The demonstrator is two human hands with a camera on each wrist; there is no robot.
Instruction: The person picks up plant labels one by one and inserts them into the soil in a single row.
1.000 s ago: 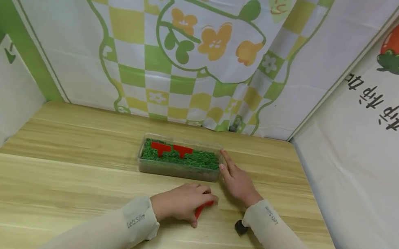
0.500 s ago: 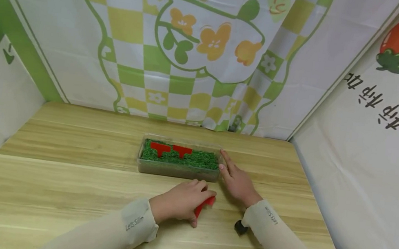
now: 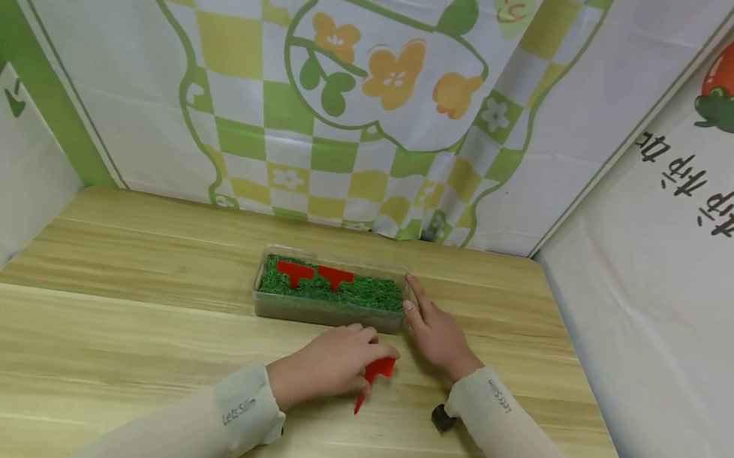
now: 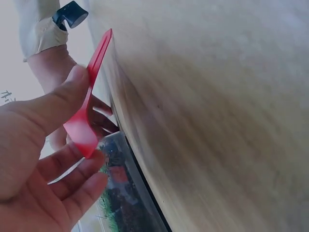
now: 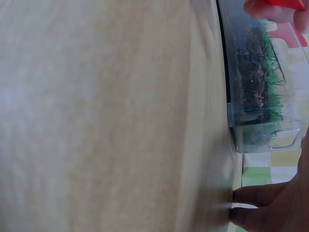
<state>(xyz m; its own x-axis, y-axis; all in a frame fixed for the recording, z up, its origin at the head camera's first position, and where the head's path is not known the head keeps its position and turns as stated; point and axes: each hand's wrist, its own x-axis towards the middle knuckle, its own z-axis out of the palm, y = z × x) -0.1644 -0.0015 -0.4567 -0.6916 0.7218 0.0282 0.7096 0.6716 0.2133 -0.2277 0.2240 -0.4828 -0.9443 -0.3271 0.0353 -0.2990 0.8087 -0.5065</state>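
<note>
My left hand (image 3: 327,364) pinches a red T-shaped plant label (image 3: 381,367) just in front of a clear plastic box (image 3: 323,315). In the left wrist view the thumb presses on the label's stem, while fingers touch its broad head (image 4: 83,134); the pointed end sticks up in that view. Green artificial grass (image 3: 373,292) fills the box. Two more red labels, a left one (image 3: 295,271) and a right one (image 3: 336,277), stand upright in its left and middle parts. My right hand (image 3: 441,339), fingers extended, rests at the box's right end.
The box stands on a wood-grain table (image 3: 121,360). Behind it hangs a patterned curtain (image 3: 363,145), and a white printed sheet (image 3: 684,310) closes off the right side. A small black object (image 3: 443,418) sits at the right cuff.
My left hand has lifted slightly and shifted a little toward the box, its grip altered so that the label's pointed stem now shows below the fingers. The right hand has stayed still.
</note>
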